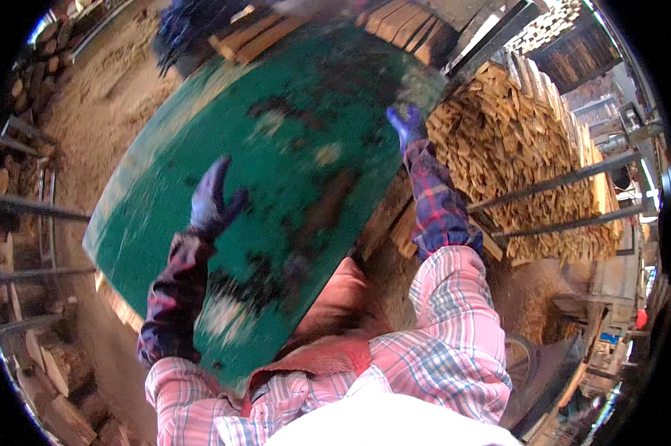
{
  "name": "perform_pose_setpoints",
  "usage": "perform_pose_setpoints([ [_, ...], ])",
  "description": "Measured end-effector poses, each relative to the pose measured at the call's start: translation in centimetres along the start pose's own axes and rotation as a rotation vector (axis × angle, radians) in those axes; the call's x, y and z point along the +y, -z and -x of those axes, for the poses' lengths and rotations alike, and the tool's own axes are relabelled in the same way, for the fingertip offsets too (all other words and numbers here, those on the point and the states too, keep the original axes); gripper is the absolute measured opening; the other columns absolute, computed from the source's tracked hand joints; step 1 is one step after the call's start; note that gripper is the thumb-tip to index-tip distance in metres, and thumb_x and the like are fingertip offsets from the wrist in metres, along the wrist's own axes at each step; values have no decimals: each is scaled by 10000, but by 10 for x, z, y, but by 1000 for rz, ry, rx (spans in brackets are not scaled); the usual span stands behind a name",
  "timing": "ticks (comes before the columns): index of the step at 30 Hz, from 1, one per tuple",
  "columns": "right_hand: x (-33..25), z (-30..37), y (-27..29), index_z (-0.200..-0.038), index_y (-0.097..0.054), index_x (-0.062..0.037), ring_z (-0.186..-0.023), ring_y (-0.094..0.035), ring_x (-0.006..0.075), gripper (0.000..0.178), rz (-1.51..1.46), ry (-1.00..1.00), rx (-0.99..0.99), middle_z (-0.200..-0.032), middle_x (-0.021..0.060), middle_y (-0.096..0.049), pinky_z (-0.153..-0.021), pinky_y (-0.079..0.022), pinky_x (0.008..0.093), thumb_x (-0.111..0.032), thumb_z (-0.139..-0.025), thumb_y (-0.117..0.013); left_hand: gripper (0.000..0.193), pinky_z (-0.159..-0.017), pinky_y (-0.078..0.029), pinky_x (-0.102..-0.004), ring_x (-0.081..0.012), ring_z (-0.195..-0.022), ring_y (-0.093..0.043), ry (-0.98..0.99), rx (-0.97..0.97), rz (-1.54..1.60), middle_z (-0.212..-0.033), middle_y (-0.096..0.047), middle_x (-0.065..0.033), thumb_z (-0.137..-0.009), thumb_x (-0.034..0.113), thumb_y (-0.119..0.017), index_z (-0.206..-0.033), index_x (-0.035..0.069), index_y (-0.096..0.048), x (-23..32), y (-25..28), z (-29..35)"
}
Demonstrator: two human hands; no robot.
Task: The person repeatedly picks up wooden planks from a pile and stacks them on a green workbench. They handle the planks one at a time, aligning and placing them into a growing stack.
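Note:
A large green worktop (179,186), scuffed with black and pale worn patches, lies tilted across the middle. Over its left part is my left hand (215,202) in a purple-blue glove, thumb and fingers apart, holding nothing. My right hand (407,126), gloved alike, reaches to the far right edge of the worktop with its fingers spread and nothing in them. Whether either hand touches the green surface I cannot tell. Wooden slats (255,36) rest at the far edge, and a second bundle of slats (406,28) sits farther right. The picture is smeared by motion.
A tall stack of split wood (521,149) stands at the right, crossed by metal bars (566,182). Dark blue clothing of another person (190,33) shows at the far left. Sawdust covers the ground (101,111), and logs (56,364) lie at the left rim.

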State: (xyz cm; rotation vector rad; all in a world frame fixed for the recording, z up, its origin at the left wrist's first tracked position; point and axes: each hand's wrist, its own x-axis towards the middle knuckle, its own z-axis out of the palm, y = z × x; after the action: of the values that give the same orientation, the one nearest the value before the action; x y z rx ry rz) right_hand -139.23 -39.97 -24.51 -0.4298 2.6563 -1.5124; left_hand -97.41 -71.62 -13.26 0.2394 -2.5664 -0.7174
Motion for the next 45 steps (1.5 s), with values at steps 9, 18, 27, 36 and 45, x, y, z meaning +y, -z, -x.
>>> perform_pose_setpoints([
  [9, 33, -298, 95, -1383, -305, 39, -1293, -374, 298, 1025, 16, -449, 76, -1426, 165, -359, -1054, -355, 372, -440, -641, -825, 679, -1018, -373, -466, -398, -1258, -406, 113, -344, -158, -1354, -431, -215, -740, 322, -685, -1302, 45, -424, 104, -134, -111],
  [18, -2, -265, 37, -1267, -405, -44, -962, -512, 205, 764, -552, -355, 174, -1100, 93, -534, -784, -471, 353, -340, -679, -793, 516, -995, -398, -427, -355, -1190, -479, 534, -308, -113, -1292, -500, -168, -789, 310, -653, -1211, 44, -520, 148, -157, -148],
  [27, -84, 120, 167, -1428, -188, -59, -1215, -396, 224, 900, -872, -376, -438, -1318, 106, -405, -1011, -342, 373, -243, -756, -758, 594, -819, -496, -337, -204, -890, -628, 857, -314, 1483, -1033, -655, -122, -907, 519, -498, -1196, 4, -566, 238, -311, -263],
  [36, -19, 65, 263, -1460, -138, -53, -1282, -343, 235, 950, -377, -110, 137, -1418, 111, -329, -1061, -280, 362, -297, -769, -742, 487, -930, -429, -302, -170, -1068, -537, 48, -471, 1394, -1188, -576, -96, -905, 331, -605, -1230, -23, -522, 434, -291, -407],
  [45, -147, -359, 527, -1314, -408, 8, -1168, -470, 261, 549, -719, 340, 827, -1284, 113, -480, -1033, -355, 376, -369, -930, -520, 306, -758, -483, -279, -140, -833, -593, 495, -260, 1398, -963, -631, -52, -884, 191, -644, -1123, 10, -584, 291, -326, -421],
])
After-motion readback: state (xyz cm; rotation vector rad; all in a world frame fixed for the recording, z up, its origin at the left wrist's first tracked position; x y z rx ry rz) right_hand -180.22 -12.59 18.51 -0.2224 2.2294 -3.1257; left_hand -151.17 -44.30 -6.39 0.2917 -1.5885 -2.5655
